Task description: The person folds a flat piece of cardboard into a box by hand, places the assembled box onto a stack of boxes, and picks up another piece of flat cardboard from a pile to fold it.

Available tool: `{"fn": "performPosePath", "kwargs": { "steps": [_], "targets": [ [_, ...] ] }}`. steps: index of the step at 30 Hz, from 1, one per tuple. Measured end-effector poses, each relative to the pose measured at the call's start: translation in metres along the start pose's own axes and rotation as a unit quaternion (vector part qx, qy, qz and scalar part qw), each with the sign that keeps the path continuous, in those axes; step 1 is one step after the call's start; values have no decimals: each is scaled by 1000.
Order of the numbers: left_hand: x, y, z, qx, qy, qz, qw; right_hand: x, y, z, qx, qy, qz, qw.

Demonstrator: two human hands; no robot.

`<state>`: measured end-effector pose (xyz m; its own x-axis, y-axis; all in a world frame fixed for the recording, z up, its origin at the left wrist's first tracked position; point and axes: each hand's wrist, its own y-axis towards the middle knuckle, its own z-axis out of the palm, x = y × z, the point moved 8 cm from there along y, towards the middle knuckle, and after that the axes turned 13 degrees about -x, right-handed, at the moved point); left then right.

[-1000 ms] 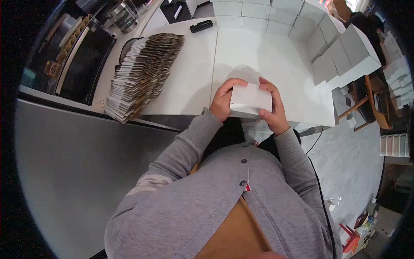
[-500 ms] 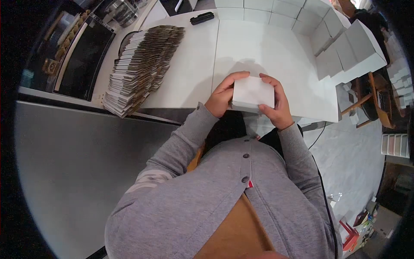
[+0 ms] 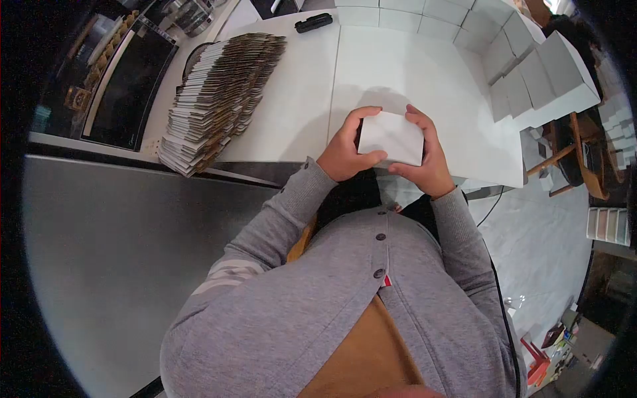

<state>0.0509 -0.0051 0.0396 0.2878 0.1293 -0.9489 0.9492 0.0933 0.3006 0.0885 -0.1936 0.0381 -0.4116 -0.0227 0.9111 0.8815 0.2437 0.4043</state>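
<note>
White covers the held box [image 3: 391, 138], the tabletop [image 3: 411, 63] and the stacked boxes [image 3: 399, 21], while the folded cartons [image 3: 222, 99] alternate white and brown stripes, and the heathered grey cardigan [image 3: 265, 331] carries dark buttons [image 3: 380, 237], pale sleeve bands [image 3: 232, 273] and 1 red tag [image 3: 387, 282].

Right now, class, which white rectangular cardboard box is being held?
The box between the bare left hand and right hand; the other white boxes stand stacked farther off, untouched.

The white table [image 3: 411, 63] is being divided by a seam [image 3: 334, 86]. A chair [image 3: 592, 182] is being supported by pale flooring [image 3: 537, 242].
</note>
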Motion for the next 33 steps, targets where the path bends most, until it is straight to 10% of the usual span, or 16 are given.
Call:
{"fn": "performPosePath", "kwargs": {
  "steps": [33],
  "targets": [
    [3,0,5,18,64,16,998,-1,1,-11,-46,18,-25,998]
  ]
}}
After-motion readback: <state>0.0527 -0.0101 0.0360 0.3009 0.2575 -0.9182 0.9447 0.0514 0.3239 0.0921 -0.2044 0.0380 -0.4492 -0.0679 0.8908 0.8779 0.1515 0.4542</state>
